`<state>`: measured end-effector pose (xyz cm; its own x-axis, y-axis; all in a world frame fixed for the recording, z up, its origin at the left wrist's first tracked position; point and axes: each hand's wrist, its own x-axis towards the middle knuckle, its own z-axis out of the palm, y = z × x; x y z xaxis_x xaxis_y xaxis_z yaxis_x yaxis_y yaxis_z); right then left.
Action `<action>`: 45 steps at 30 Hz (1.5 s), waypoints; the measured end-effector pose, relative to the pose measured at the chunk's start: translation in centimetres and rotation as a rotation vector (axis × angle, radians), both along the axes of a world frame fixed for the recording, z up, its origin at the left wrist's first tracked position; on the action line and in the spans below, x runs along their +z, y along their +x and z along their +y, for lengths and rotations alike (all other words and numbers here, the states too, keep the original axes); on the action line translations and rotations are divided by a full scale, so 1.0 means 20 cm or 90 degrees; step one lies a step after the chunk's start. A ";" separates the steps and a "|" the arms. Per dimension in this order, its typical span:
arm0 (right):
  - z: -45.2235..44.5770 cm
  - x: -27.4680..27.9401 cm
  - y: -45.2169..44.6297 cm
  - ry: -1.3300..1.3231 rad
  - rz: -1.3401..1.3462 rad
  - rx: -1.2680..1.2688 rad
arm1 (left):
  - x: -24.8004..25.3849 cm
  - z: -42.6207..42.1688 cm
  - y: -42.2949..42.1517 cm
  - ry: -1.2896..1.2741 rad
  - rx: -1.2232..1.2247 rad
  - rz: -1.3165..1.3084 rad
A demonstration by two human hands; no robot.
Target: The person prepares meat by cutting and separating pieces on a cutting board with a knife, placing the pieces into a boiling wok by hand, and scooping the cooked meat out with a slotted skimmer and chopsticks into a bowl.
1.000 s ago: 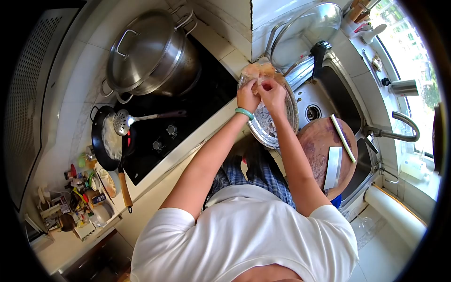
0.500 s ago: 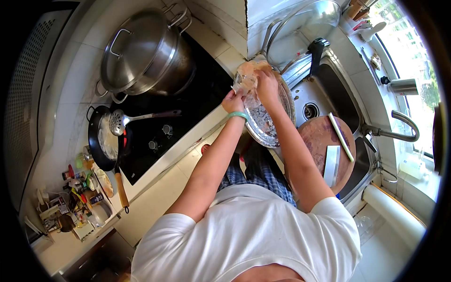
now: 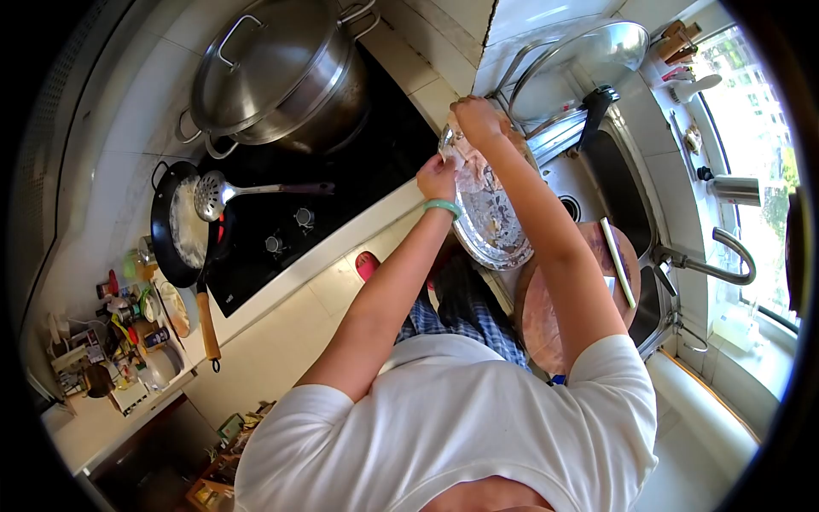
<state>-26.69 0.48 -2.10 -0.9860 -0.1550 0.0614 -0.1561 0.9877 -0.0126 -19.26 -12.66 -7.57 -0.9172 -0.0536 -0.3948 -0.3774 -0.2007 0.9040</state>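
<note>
An oval silver tray lies on the counter between the stove and the sink, with pale pinkish food and clear plastic at its far end. My left hand, below a green bangle, pinches the edge of the clear plastic at the tray's left side. My right hand is bent over the tray's far end with its fingers closed. What it holds, if anything, is hidden behind the hand.
A large lidded pot and a black pan stand on the stove, with a slotted ladle across the pan's edge. A round chopping board lies by the sink; my right arm partly covers the knife.
My right hand has moved away from my left, to the tray's far end. The hands are farther apart, and more of the tray shows. The whole view has shifted slightly.
</note>
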 end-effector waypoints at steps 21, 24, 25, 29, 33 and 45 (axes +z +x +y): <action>-0.03 0.62 0.69 -0.411 0.229 -0.135 | 0.09 -0.06 -0.04 -0.014 -0.122 0.019; 0.01 0.74 0.78 -0.524 0.207 -0.243 | 0.08 -0.09 -0.06 -0.142 -0.204 0.058; 0.02 0.78 0.80 -0.521 0.211 -0.245 | 0.11 -0.11 -0.06 -0.307 -0.297 0.083; 0.06 0.86 0.87 -0.578 0.123 -0.274 | 0.40 -0.13 0.05 -0.627 -0.367 0.344; 0.10 0.83 0.89 -0.628 0.090 -0.227 | 0.64 -0.11 0.08 -0.169 -0.496 0.498; -0.17 0.91 0.78 -0.883 0.014 -0.141 | 1.03 -0.47 0.19 0.172 -0.454 0.057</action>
<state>-11.11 -2.86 16.01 -0.9785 0.1998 0.0501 -0.0142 0.1770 -0.9841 -15.55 -22.04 12.98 -0.7229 0.6508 -0.2320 -0.4257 -0.1550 0.8915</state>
